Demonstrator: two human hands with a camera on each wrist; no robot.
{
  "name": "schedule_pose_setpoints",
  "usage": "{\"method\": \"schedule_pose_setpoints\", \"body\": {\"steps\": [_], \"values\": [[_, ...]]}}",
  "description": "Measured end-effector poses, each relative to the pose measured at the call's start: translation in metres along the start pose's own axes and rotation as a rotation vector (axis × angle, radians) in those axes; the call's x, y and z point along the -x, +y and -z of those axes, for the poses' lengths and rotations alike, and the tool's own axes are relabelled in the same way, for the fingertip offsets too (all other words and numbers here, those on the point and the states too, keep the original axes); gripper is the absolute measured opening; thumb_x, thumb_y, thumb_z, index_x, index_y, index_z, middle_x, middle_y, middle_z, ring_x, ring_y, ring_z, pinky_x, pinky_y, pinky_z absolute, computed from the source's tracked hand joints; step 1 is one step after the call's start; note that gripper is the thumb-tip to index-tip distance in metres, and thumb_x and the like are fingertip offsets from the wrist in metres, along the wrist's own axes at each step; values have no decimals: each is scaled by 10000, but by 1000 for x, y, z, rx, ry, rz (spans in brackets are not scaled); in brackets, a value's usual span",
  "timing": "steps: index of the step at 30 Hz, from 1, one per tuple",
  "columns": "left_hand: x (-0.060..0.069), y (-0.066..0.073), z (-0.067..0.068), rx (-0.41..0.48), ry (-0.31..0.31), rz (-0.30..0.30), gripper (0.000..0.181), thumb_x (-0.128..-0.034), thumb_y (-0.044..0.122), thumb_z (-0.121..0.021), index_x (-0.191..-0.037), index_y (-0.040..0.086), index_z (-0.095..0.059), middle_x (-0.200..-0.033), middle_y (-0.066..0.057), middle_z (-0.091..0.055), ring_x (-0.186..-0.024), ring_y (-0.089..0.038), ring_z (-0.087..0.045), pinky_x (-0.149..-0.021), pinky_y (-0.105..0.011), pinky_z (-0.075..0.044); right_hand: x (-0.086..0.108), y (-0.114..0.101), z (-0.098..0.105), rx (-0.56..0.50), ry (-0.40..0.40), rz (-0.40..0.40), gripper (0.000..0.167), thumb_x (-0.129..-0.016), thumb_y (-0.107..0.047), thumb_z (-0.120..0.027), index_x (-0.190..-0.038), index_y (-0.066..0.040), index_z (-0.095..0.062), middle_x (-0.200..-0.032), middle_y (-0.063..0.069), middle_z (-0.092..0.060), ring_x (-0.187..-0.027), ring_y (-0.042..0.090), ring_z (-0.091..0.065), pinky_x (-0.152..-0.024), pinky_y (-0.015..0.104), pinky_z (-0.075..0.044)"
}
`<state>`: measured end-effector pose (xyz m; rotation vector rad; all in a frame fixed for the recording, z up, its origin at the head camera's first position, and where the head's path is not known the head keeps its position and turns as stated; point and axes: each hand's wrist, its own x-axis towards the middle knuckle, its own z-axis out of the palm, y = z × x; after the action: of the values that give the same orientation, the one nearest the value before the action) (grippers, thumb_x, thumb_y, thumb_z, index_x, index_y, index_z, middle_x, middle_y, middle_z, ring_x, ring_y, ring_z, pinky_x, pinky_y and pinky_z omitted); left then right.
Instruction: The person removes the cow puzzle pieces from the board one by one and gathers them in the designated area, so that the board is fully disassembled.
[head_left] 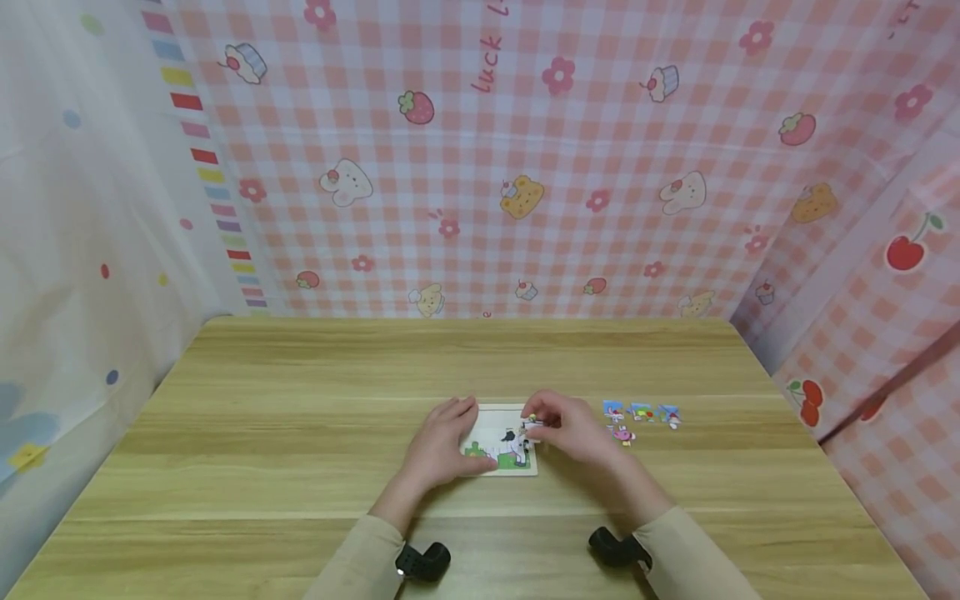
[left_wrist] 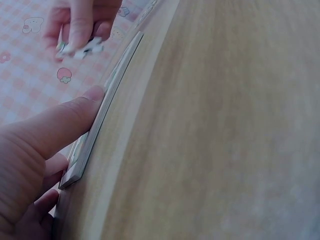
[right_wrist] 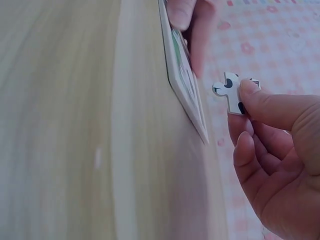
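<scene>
A puzzle board (head_left: 501,408) lies flat on the table, with some pieces placed along its lower part and right side. My left hand (head_left: 441,443) rests around the board's left side, its thumb on the near edge; the left wrist view shows that thumb (left_wrist: 70,120) against the rim. Above the board's right part, my right hand (head_left: 573,427) pinches a white puzzle piece with black patches (right_wrist: 231,93) between thumb and fingers. In the right wrist view the piece is apart from the board (right_wrist: 182,85).
Several loose, colourful puzzle pieces (head_left: 642,412) lie on the wooden table (head_left: 300,417), to the right of the board. A checked curtain (head_left: 480,167) hangs behind the table, and other cloths hang at both sides.
</scene>
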<state>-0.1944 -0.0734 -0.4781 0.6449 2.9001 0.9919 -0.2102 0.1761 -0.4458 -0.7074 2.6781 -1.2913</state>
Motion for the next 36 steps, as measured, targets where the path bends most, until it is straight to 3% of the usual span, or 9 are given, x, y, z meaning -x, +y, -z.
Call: {"method": "schedule_pose_setpoints", "body": {"steps": [16,23,36], "values": [[0,2,2,10,-13,9,927,-776,384,-901,-1469,-87,-504,-1574,-207,-457,-1487,-426,-348,-1221,-542,-293,50,40,47,-37,71,-32,121,-921,-13,-753,-1014,-61,-692,-809,-30,-588,-739,67,-506,-651,233,-447],[1,3,3,10,-17,15,933,-777,393,-898,-1475,-80,-500,-1583,-203,-446,-1490,-424,-342,-1221,-549,-291,67,53,63,14,124,17,140,-899,25,-758,-1000,-40,-687,-781,-55,-564,-713,34,-490,-628,219,-440],[0,0,2,1,-17,13,942,-774,406,-897,-1477,-78,-499,-1588,-204,-438,-1492,-424,-339,-1222,-554,-284,83,66,83,70,152,-109,145,-906,-4,-761,-1027,-48,-695,-819,-20,-547,-736,56,-473,-639,245,-424]]}}
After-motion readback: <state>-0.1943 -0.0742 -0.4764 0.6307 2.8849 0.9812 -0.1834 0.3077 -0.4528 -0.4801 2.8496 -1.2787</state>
